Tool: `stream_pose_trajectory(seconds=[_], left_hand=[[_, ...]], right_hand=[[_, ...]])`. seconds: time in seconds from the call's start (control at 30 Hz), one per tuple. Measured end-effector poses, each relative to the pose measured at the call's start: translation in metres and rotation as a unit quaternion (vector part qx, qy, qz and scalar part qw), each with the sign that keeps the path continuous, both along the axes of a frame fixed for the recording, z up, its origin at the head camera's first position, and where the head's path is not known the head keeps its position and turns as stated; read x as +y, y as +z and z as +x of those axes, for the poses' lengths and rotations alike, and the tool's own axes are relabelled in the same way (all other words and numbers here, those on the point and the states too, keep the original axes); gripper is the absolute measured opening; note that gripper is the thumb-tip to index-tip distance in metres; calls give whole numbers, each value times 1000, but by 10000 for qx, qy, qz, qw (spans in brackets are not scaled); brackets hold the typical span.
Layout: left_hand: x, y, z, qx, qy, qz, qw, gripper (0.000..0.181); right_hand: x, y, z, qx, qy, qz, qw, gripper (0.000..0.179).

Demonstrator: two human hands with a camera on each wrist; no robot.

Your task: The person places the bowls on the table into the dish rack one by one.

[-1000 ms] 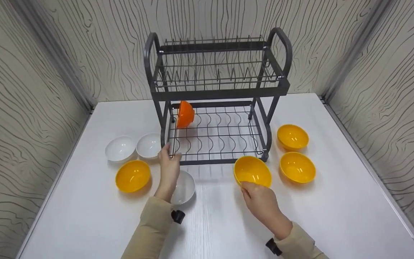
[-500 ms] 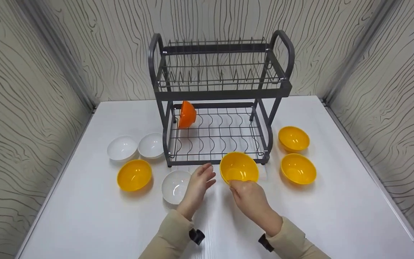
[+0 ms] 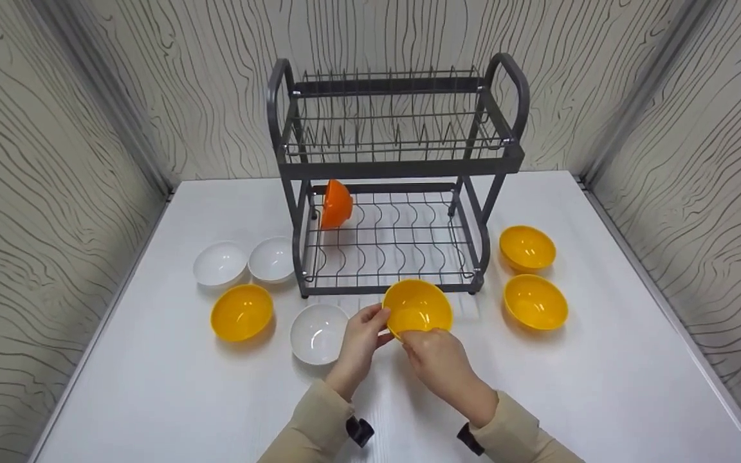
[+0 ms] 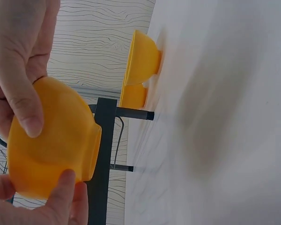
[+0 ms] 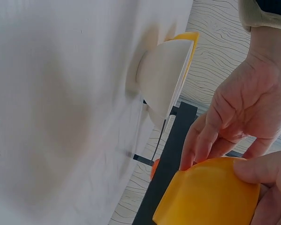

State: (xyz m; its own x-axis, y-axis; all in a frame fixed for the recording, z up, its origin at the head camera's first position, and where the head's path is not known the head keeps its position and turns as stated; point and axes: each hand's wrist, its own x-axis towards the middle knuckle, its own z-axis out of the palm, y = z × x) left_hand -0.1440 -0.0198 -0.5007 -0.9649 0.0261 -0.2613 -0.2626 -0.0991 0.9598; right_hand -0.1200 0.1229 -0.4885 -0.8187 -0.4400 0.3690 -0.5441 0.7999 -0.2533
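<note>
A yellow bowl (image 3: 419,307) is held between both hands in front of the dish rack (image 3: 402,170), raised off the table and tipped in the left wrist view. My right hand (image 3: 446,370) grips its near rim, with the thumb (image 4: 28,112) pressed along the outer wall. From the left side, my left hand (image 3: 359,344) pinches the bowl, thumb at the rim and fingers (image 4: 63,187) against the outside near the foot. An orange bowl (image 3: 338,206) stands on edge at the left end of the rack's lower tier.
Beside my left hand sits a white bowl (image 3: 316,335). Farther left are a yellow bowl (image 3: 242,313) and two white bowls (image 3: 219,265). Two more yellow bowls (image 3: 536,302) stand right of the rack. Wood-patterned walls (image 3: 698,193) enclose the white table (image 3: 152,399).
My left hand has left the rack's front left corner, moved right and taken hold of the yellow bowl. My right hand has carried that bowl leftward.
</note>
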Motion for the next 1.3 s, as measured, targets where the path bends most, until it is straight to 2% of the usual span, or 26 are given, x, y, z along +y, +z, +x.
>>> stream_pose_trajectory(seconds=[0.13, 0.37, 0.5, 0.63, 0.8, 0.93, 1.07, 1.13, 1.3], left_hand=[[-1, 0, 1, 14, 102, 94, 9999, 48], [-3, -1, 0, 26, 228, 714, 9972, 46], [-3, -3, 1, -68, 240, 1120, 9934, 47], [-4, -5, 0, -138, 234, 1544, 9876, 47], [-6, -4, 1, -336, 229, 2110, 9766, 46], [-6, -4, 2, -456, 243, 2490, 9671, 46], [-6, -4, 1, -470, 212, 2668, 9624, 47], [-6, -5, 1, -453, 189, 2700, 9616, 47], [-5, -8, 1, -423, 122, 2740, 9607, 46]], right_hand=[[0, -2, -1, 151, 79, -111, 9998, 13], [1, -3, -4, 993, 219, -659, 9926, 19], [0, -4, -5, 1342, 86, -995, 9859, 32], [-2, -3, -7, 1518, -112, -1340, 9792, 58], [-4, -1, -9, 1232, -376, -1711, 9768, 87], [-4, 1, -11, 856, -407, -1991, 9754, 96], [-3, 3, -10, 341, -329, -2275, 9726, 99], [-3, 4, -10, -36, -305, -2489, 9681, 102], [-5, 7, -10, -896, -282, -3080, 9467, 107]])
